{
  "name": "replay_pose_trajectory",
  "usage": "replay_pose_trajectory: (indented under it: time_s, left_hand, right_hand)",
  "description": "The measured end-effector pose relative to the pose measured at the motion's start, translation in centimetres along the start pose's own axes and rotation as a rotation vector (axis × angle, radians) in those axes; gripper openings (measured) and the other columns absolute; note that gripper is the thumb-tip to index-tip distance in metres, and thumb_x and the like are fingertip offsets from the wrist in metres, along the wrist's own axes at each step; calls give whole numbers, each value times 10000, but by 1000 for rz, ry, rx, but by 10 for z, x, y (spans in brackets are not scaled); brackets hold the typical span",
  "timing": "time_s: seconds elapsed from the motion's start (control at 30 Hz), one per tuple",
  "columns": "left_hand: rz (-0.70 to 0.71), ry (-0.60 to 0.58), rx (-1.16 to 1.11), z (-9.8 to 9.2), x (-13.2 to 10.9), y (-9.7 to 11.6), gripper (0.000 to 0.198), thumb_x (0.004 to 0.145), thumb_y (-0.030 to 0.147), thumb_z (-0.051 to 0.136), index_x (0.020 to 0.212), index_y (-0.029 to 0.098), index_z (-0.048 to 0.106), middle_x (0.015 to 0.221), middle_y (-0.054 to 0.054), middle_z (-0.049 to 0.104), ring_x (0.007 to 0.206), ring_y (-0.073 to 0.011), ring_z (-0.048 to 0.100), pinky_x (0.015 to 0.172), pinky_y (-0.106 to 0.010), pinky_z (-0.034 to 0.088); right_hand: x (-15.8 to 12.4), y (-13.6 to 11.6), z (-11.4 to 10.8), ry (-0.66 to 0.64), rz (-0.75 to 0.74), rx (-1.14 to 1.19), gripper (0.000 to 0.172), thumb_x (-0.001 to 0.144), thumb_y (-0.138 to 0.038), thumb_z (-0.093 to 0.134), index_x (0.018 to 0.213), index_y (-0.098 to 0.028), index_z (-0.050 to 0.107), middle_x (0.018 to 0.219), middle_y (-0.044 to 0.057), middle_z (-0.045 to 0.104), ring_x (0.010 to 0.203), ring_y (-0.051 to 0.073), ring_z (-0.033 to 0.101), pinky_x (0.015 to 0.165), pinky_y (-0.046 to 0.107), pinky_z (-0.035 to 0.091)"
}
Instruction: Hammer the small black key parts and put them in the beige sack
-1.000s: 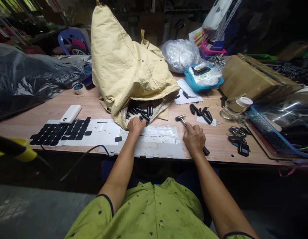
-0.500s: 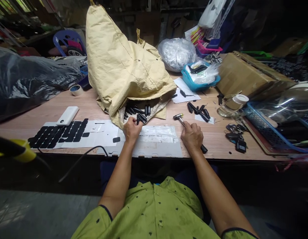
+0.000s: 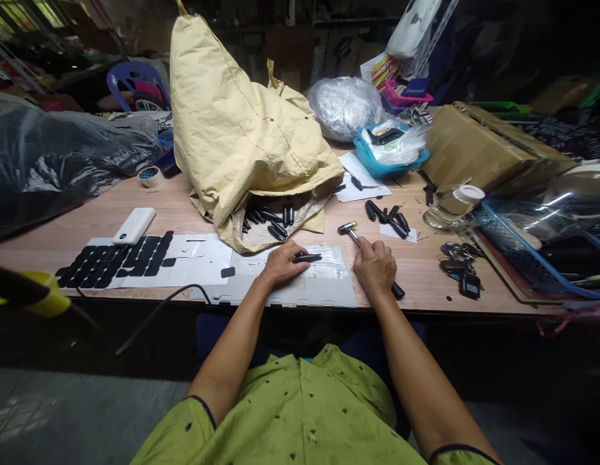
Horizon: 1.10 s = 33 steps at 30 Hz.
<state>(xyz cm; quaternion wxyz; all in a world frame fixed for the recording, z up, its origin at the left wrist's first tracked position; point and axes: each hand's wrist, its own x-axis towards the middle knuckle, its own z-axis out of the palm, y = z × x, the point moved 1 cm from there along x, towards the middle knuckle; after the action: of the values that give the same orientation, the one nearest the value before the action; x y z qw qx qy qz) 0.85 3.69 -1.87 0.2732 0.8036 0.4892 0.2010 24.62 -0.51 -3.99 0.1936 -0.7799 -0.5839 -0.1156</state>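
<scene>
Head view, left hand (image 3: 283, 263) pinching a glossy black tube (image 3: 308, 258), long axis lying sideways, narrow end pointing right, right hand (image 3: 376, 266) gripping a hammer (image 3: 354, 238)

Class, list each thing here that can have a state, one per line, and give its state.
Black tubular piece: held, roughly level
Left hand: closed on that piece
Hammer: held, head end away from the person
Right hand: closed around the handle
Beige sack: mouth open, black pieces inside
Teal basket: filled above its rim
Clear plastic bag: bulging
White power bank: lying flat
</scene>
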Motion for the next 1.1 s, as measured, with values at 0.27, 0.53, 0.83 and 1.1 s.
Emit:
replay_pose_trajectory:
  time_s: [0.27,0.53,0.83,1.1]
  left_hand:
    - [-3,12,-106,6,6,-7,231,765,281,778,992,243,792,939,-5,701,859,-180,651,775,-276,490]
    - [-43,-42,-128,9,8,-2,217,763,266,775,978,251,792,943,11,688,889,-168,646,773,-259,469]
    - [-69,-45,-90,9,8,6,160,769,269,747,923,256,788,921,26,669,848,-155,625,724,-247,433]
    - [-72,-26,-143,10,9,5,201,745,250,757,941,252,800,892,24,676,843,-153,627,733,-249,436]
  right_hand:
    - [1,9,-6,11,62,237,399,913,-198,492,1241,-235,716,893,88,632,849,228,541,680,311,379]
    - [-52,-33,-38,-43,-137,751,389,984,-318,444,1279,-244,686,1187,85,733,1088,218,672,934,357,545]
    - [-75,-45,-35,-98,-219,673,402,1002,-296,424,1314,-264,676,1006,75,733,936,204,694,813,317,565]
    - [-73,-43,-40,-82,-200,672,398,1004,-287,422,1312,-274,674,1057,77,730,978,209,688,833,324,564]
